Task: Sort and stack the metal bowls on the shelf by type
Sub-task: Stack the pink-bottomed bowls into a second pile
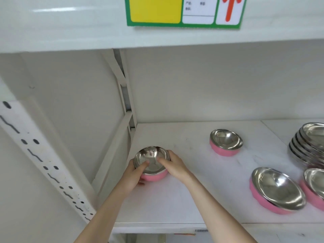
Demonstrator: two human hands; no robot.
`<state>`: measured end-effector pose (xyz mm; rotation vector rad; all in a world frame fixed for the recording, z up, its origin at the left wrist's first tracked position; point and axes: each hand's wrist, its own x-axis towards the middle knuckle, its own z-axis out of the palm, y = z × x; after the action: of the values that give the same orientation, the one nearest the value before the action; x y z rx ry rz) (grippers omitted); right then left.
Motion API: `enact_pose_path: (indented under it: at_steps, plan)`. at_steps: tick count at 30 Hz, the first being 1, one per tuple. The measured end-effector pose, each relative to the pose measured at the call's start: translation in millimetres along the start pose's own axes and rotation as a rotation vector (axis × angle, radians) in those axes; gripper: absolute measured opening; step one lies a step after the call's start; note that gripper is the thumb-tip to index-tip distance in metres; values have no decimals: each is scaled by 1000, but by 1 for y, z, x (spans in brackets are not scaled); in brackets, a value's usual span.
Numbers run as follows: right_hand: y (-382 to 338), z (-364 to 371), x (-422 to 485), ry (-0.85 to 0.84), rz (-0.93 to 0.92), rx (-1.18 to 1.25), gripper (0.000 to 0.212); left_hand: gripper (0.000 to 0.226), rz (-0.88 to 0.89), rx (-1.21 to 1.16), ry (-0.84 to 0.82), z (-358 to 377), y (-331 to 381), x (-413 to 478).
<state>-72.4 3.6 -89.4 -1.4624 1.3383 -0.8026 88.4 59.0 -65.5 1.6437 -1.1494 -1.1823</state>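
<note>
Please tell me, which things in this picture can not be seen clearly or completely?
- Stack of plain steel bowls, head view: right edge cuts it off, so the count is uncertain.
- Pink bowl at far right: partly cut off by the same edge.
- Shelf label: top cropped, print too small to read.
- Pink bowl held by both hands: left hand and right hand cover its sides.

A green-bordered price sign (185,13) hangs on the front edge of the upper shelf board (70,32), with a yellow panel, a white panel of small blurred print and a red-orange mark. At the left, a white slotted upright post (40,160) runs diagonally. A small barcode sticker (201,230) sits on the lower front edge.
</note>
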Motion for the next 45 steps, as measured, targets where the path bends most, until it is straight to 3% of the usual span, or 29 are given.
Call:
enact_pose_path:
  at_steps: [3,7,24,29,42,45]
  plan:
    - [-5,-5,-24,19,1,17,34,38,-15,22,-37,-1,3,-20]
    - [-11,-15,-57,75,-15,35,32,48,1,54,-77,1,11,-47]
    - [-29,-119,-153,180,-131,38,26,45,206,95,-167,76,70,-121]
    - [-21,-168,-170,214,-181,-2,39,45,233,60,-162,123,86,-134]
    - [22,-317,-216,335,-149,-81,43,45,262,21,-245,277,127,-160]
    - [37,-343,-225,362,-138,-52,29,57,265,-1,-261,311,131,-159]
